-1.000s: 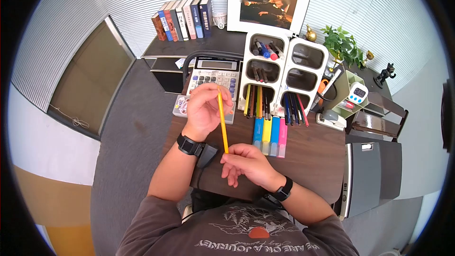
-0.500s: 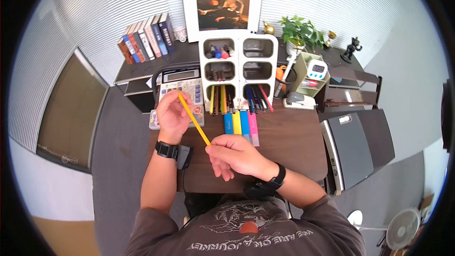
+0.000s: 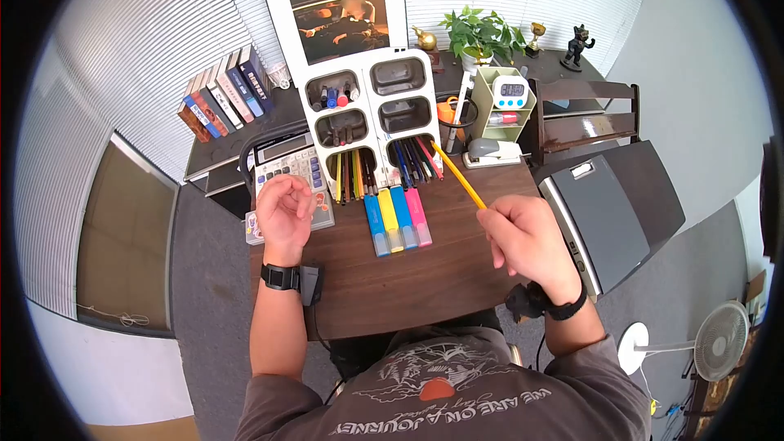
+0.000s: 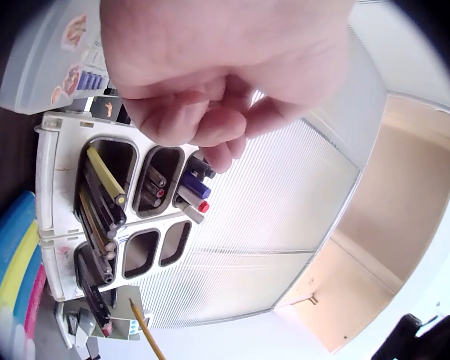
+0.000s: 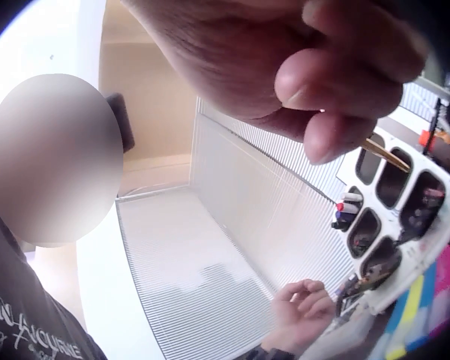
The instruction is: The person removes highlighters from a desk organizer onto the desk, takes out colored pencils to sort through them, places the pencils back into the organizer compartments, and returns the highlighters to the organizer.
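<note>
My right hand (image 3: 527, 241) pinches a yellow pencil (image 3: 459, 175) near one end, over the right part of the desk. The pencil's far tip points up and left, overlapping the right edge of a white organizer (image 3: 365, 106) in the head view. Loosely curled and holding nothing, my left hand (image 3: 284, 212) hovers in front of the calculator (image 3: 317, 184). Pencils (image 3: 351, 173) fill the organizer's lower left compartment, and more dark and red ones (image 3: 415, 160) stand in the lower right. Markers (image 4: 196, 184) lie in the upper left compartment. The right column's upper two compartments hold nothing.
Several highlighters (image 3: 398, 219) lie in a row before the organizer. To its right are a stapler (image 3: 492, 153), a mesh cup with orange-handled scissors (image 3: 447, 110) and a green holder with a timer (image 3: 511, 91). A grey machine (image 3: 612, 212) stands beyond the desk's right edge.
My right hand has carried the pencil to the right, away from my left hand. My left fingers no longer touch its tip. The head view has shifted.
</note>
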### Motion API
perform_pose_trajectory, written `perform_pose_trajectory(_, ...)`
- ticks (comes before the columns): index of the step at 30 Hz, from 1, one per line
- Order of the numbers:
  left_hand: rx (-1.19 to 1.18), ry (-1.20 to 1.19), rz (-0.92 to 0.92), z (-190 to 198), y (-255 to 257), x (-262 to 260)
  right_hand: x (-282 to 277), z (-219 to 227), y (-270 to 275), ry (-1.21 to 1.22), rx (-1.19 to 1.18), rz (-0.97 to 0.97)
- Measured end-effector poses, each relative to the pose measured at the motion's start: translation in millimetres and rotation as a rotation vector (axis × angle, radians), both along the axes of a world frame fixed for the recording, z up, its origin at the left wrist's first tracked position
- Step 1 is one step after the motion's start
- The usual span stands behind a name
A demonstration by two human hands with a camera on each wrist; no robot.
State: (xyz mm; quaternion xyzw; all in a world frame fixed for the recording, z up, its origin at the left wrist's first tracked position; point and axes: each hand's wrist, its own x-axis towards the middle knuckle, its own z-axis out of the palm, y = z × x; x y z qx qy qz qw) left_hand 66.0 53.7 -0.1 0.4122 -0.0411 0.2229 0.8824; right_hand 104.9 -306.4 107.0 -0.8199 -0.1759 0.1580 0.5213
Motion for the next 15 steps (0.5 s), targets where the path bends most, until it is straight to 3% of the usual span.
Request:
perform_pose_trajectory(7,-0.013,0.021,0.039,0.0,0.1,0.0,37.9,-18.3,24.2,-0.059,-0.170,0.027)
perform_pose_trajectory(15,-0.019,0.007,0.028,-3.0,4.3,1.2,63.6,-45.7,51.3,-0.072,-0.171,-0.005)
